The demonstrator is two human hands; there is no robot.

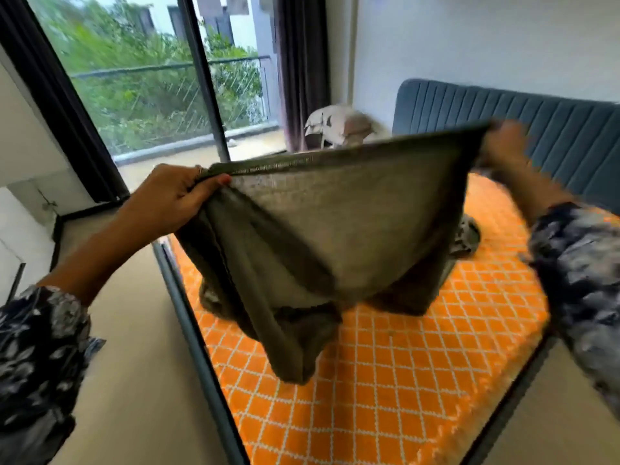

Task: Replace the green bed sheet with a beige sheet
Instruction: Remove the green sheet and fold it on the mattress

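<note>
Orange mattress (402, 364), one green sheet (335, 229), two hands

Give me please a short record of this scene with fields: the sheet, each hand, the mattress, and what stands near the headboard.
sheet: green sheet, lifted off, top edge stretched between both hands, lower part bunched on the mattress
left hand: left hand grips one end of the edge
right hand: right hand blurred, holds the other end
mattress: orange mattress with white diamond pattern, uncovered
near headboard: pillows piled beside the blue headboard
beige sheet: not seen
</note>
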